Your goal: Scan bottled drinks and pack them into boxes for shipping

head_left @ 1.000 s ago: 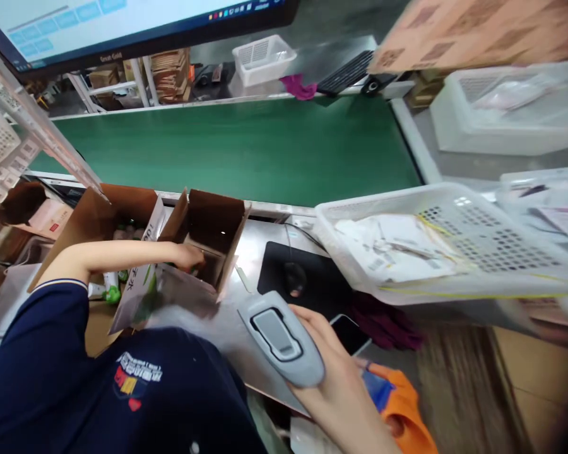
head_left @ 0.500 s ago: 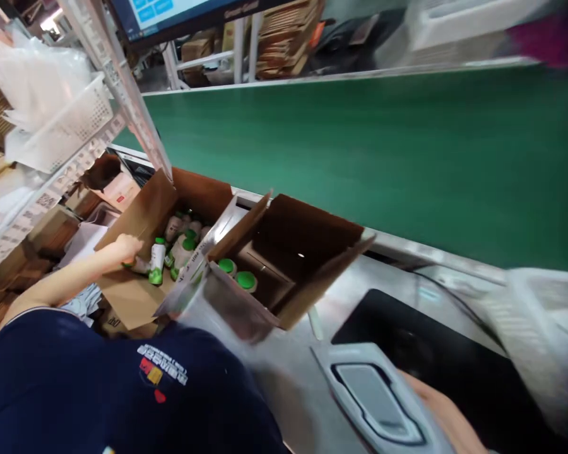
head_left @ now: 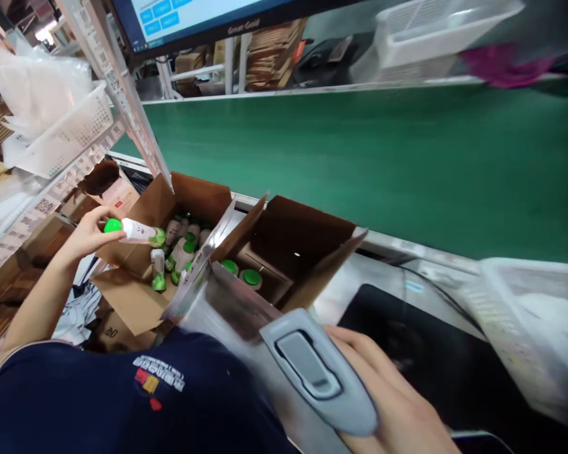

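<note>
Left hand (head_left: 91,233) is gripping a white, green-capped plastic bottle (head_left: 139,231) over an open brown cardboard box (head_left: 201,191); right hand (head_left: 390,384) is grasping a grey, oblong plastic device (head_left: 319,372).

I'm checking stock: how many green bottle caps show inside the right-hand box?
2: left cap in the near left corner of the box, right cap beside it. More may be hidden inside.

A shiny metal bench (head_left: 355,272) carries an open left-hand cardboard box (head_left: 199,189) and, side by side with it, an open right-hand cardboard box (head_left: 307,232). Further right, a black mat (head_left: 435,359) lies flat on the metal. A dark cable (head_left: 442,297) runs along the mat's far side, near a white basket (head_left: 504,284), whose underside is too blurred to make out.
</note>
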`<action>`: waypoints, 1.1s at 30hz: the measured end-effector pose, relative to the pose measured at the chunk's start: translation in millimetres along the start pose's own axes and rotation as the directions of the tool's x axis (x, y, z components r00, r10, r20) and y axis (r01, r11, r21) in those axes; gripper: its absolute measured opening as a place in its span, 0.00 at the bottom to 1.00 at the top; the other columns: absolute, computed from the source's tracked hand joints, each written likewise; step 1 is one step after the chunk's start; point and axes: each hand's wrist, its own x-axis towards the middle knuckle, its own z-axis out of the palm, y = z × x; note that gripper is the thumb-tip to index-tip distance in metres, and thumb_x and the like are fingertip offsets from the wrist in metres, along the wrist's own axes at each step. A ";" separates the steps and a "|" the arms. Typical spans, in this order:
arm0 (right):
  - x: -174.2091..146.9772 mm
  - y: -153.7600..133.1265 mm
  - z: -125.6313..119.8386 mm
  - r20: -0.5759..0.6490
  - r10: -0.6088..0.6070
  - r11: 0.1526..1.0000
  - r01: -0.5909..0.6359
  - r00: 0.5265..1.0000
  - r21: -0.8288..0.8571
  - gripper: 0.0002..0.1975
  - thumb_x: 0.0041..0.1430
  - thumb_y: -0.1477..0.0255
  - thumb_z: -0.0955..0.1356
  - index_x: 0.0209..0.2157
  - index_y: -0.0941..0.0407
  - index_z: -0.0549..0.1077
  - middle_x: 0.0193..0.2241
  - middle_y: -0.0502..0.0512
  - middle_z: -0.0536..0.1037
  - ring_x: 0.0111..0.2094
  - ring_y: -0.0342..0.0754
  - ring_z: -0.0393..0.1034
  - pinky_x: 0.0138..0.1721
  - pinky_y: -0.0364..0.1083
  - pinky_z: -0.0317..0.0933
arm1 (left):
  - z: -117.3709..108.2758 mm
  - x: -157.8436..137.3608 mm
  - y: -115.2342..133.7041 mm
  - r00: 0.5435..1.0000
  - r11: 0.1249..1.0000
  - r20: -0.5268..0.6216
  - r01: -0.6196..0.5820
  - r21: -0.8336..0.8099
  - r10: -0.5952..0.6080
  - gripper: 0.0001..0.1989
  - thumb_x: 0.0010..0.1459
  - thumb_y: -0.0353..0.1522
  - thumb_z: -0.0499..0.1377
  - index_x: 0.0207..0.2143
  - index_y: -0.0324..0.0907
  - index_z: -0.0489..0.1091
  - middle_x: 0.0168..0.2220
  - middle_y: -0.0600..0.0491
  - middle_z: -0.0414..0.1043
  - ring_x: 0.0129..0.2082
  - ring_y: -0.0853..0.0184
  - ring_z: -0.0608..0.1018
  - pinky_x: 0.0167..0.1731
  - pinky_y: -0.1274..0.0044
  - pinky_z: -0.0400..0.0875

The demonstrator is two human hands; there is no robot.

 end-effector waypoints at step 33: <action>-73.4 -7.2 1.7 -0.229 0.240 0.962 -0.263 0.943 -0.076 0.26 0.61 0.78 0.64 0.60 0.50 0.69 0.50 0.59 0.75 0.45 0.55 0.80 0.39 0.47 0.75 | 335.2 55.3 193.8 0.184 0.893 0.982 -0.436 0.113 -0.034 0.25 0.49 0.25 0.67 0.53 0.34 0.75 0.41 0.43 0.82 0.29 0.59 0.83 0.32 0.70 0.81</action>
